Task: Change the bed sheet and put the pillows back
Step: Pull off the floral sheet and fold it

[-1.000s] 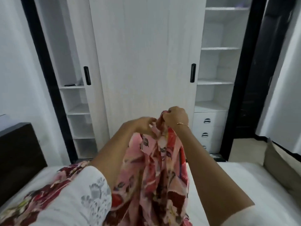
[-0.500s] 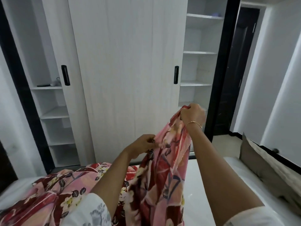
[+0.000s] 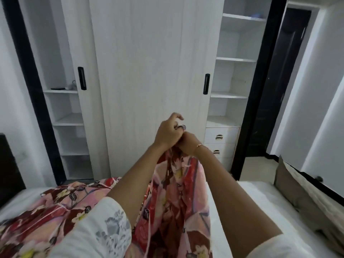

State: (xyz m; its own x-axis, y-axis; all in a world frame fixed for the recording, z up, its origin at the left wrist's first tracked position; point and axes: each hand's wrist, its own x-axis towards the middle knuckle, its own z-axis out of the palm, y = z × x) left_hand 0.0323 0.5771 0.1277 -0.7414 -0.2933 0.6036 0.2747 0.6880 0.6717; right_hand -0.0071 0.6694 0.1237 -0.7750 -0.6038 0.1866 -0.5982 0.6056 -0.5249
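White bare mattress [image 3: 251, 198] w/ pink-and-red floral cotton bed sheet [image 3: 173, 192] bunched on its left half, part lifted at centre. Lifted part hangs as a rope, long axis vertical, top edge pointing up toward the far wardrobe. Change: half a sec ago hands were apart; now left hand [image 3: 168, 134] & right hand [image 3: 188, 143] meet, both gripping the sheet's top edge. Prob. hunting a corner before spreading.

Bare white mattress [image 3: 240, 194] open right of the raised floral sheet [image 3: 178, 198], sheet bunched over the mattress's left half, wardrobe [image 3: 149, 71] closing off the far side, dark headboard [image 3: 7, 164] at left edge, brown pillow [image 3: 297, 198] along right edge, doorway [image 3: 279, 90] open beyond.
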